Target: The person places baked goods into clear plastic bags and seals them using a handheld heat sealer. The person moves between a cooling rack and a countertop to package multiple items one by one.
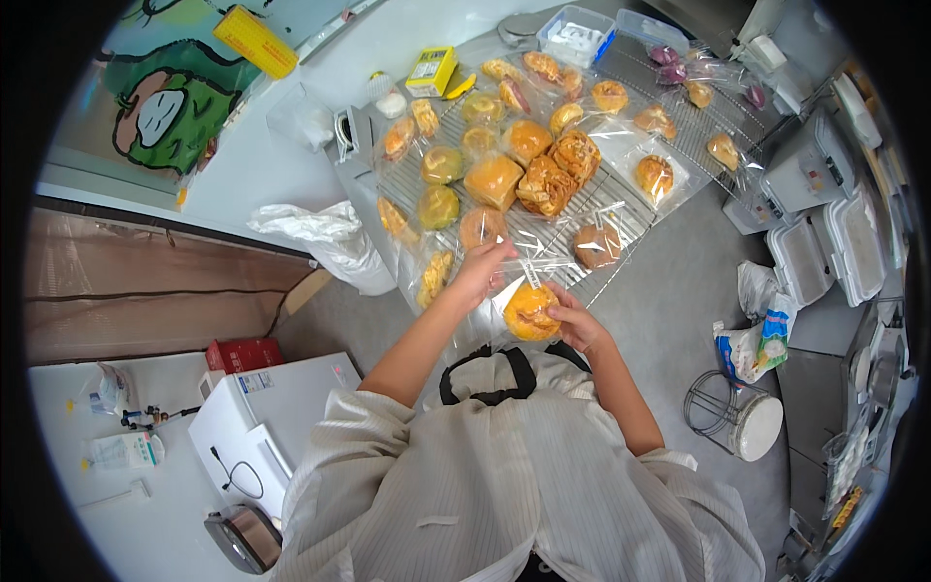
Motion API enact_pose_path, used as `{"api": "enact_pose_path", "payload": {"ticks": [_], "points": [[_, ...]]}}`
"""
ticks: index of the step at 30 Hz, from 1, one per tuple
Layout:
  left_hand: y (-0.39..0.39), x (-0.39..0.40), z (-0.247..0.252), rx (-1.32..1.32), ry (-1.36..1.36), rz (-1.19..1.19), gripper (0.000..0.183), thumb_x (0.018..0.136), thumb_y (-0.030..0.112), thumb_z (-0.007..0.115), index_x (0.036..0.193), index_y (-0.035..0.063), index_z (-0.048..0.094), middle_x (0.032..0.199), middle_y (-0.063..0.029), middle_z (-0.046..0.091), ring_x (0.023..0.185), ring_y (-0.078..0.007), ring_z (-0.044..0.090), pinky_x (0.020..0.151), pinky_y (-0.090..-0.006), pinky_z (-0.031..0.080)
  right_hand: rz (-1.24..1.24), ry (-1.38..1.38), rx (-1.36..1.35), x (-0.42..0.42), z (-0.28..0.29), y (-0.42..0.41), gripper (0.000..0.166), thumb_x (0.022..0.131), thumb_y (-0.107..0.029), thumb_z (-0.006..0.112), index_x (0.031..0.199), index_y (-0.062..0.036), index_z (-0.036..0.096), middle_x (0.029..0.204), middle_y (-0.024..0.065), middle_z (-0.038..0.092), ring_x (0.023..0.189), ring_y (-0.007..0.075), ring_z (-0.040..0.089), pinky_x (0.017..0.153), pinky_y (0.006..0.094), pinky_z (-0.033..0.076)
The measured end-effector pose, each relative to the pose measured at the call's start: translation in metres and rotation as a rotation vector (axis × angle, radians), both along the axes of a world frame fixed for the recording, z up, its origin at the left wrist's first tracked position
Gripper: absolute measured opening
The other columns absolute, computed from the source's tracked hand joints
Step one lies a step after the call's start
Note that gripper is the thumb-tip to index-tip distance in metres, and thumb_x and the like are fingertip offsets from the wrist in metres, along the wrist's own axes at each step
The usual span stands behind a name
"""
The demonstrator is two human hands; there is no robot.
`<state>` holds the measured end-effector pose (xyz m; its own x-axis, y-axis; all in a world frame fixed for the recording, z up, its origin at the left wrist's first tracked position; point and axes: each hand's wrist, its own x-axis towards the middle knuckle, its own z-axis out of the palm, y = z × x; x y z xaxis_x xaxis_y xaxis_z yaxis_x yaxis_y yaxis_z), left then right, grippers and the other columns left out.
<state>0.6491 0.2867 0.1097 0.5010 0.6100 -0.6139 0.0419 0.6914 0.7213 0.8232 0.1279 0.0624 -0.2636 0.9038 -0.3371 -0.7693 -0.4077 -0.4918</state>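
Near my waist, my right hand (pixel 576 320) grips a round golden bun (pixel 529 311) in a clear plastic bag. My left hand (pixel 481 270) is at the upper left of this bun, with its fingertips on the clear plastic near the bag's top; how firmly they pinch it is hard to tell. Just beyond the left hand lies a bagged brown ring-shaped bun (pixel 482 226). Another bagged brown round bun (pixel 597 245) rests on the wire rack (pixel 631 224) to the right. Square golden bread (pixel 493 181), braided brown bread (pixel 547 187) and green-tinged buns (pixel 438 207) sit farther back.
At the back are a yellow box (pixel 430 71) and a clear plastic container (pixel 575 36) with a blue latch. A white plastic bag (pixel 334 244) hangs left of the rack. Lidded bins (pixel 807 171) stand at right, above a round stool (pixel 756 428) on the floor.
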Motion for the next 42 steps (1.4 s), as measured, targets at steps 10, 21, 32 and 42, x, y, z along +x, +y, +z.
{"api": "enact_pose_path", "payload": {"ticks": [10, 21, 32, 42], "points": [[-0.096, 0.002, -0.059, -0.143, 0.08, 0.093, 0.066, 0.093, 0.038, 0.065, 0.144, 0.0076, 0.036, 0.13, -0.0073, 0.054, 0.118, -0.0188, 0.053, 0.094, -0.0383, 0.044, -0.006, -0.574, -0.05, 0.019, -0.054, 0.02, 0.065, 0.082, -0.01, 0.072, 0.138, -0.0034, 0.041, 0.123, 0.0116, 0.058, 0.113, 0.0199, 0.057, 0.097, 0.0341, 0.046], [-0.106, -0.009, -0.119, 0.28, 0.292, 0.182, 0.064, 0.083, 0.015, 0.074, 0.137, -0.0002, 0.043, 0.12, -0.0138, 0.06, 0.1, -0.0183, 0.061, 0.085, -0.031, 0.051, -0.15, -1.429, -0.054, 0.01, -0.053, 0.026, 0.056, 0.087, -0.021, 0.07, 0.132, 0.0028, 0.049, 0.126, 0.0186, 0.058, 0.109, 0.0271, 0.06, 0.097, 0.0366, 0.046], [-0.014, -0.122, -0.065, 0.879, 0.844, 0.647, 0.055, 0.077, 0.018, 0.078, 0.119, -0.0015, 0.049, 0.111, -0.018, 0.051, 0.101, -0.0317, 0.053, 0.09, -0.0404, 0.044, -0.444, -1.707, -0.066, -0.037, -0.016, -0.009, 0.03, 0.083, -0.004, 0.061, 0.112, 0.0016, 0.055, 0.106, 0.0165, 0.059, 0.099, 0.0292, 0.058, 0.091, 0.0383, 0.046], [0.059, -0.139, -0.03, 1.08, 0.753, 0.233, 0.034, 0.082, 0.022, 0.073, 0.11, 0.0069, 0.062, 0.111, -0.0164, 0.057, 0.099, -0.036, 0.059, 0.081, -0.044, 0.049, -0.306, -1.618, 0.059, -0.13, 0.005, 0.042, 0.036, 0.079, 0.003, 0.062, 0.114, -0.0005, 0.054, 0.105, 0.0154, 0.058, 0.095, 0.0276, 0.058, 0.085, 0.0372, 0.048]]}}
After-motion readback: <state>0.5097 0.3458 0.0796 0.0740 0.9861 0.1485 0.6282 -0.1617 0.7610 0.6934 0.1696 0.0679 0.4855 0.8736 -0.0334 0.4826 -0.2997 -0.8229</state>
